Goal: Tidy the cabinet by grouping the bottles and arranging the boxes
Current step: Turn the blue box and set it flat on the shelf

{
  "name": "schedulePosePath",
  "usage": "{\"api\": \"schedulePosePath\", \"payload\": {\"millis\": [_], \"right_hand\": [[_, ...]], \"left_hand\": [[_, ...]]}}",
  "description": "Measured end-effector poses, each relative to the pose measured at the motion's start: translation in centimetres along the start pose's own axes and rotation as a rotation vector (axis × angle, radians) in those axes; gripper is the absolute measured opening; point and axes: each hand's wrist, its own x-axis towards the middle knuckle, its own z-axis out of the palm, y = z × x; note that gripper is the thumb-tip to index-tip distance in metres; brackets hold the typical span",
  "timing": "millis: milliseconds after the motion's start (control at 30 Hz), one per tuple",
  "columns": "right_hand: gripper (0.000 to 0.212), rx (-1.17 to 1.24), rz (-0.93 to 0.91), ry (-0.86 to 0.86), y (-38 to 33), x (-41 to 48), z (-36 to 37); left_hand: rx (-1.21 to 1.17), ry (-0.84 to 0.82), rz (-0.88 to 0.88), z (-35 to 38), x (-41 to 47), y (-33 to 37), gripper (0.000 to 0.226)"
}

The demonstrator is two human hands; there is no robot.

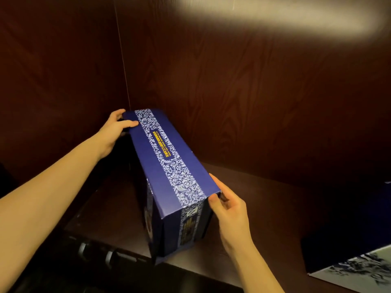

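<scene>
Squarely in the middle of the view, a long blue box [169, 157] stands on the dark wooden shelf [264, 208] of the cabinet. It runs at a slant from the far left corner of the shelf towards the near edge. A band of white floral pattern runs along its top face, carries a line of yellow lettering, and carries on down the near end face. The box's near bottom corner reaches the front edge of the shelf; whether its full base lies flat on the shelf cannot be told.

Both bare hands are on the box. The left grip [114, 132] clasps the far left end, with the thumb laid across the top face and the fingers curled round the far end. The right grip [230, 210] pinches the near right corner, with the thumb against the near end face and the fingers stretched along the right side.

Behind the box rises the cabinet's back panel [254, 102] of reddish-brown wood grain, and the side panel [53, 81] meets it at the far left corner. At the near right a pale box [355, 269] printed with dark blue-grey brushwork shows one corner. Below the shelf's front edge on the near left sit grey metal fittings [84, 248], too dim to name. A blurred bright patch [275, 15] crosses the top.
</scene>
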Motion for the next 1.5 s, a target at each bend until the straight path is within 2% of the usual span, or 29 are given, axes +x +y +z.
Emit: {"api": "schedulePosePath", "payload": {"millis": [100,267,467,633,1000,1200,1500], "right_hand": [[0.062,0.081,0.043,0.041,0.0,0.2,-0.5],[0.046,0.129,0.022,0.105,-0.3,1.7,-2.0],[0.049,0.221,0.069,0.148,-0.4,4.3,-3.2],[0.043,0.260,0.125,0.156,-0.3,6.7,-4.1],[0.041,0.200,0.280,0.224,-0.7,10.3,-4.7],[0.038,0.209,0.359,0.263,-0.8,11.4,-5.0],[0.037,0.170,0.381,0.283,-0.3,12.0,-5.2]], "left_hand": [[-0.016,0.015,0.028,-0.6,-1.5,-0.6,0.081],[-0.022,0.103,0.086,-1.3,-4.0,-1.6,0.083],[-0.030,0.244,0.135,-0.6,-7.1,-2.1,0.096],[0.037,0.316,0.143,-0.5,-9.1,-2.5,0.089],[0.104,0.504,0.153,1.1,-12.4,-2.8,0.101],[0.147,0.545,0.163,1.5,-13.4,-2.7,0.097],[0.185,0.580,0.168,1.7,-14.2,-2.6,0.097]]}}
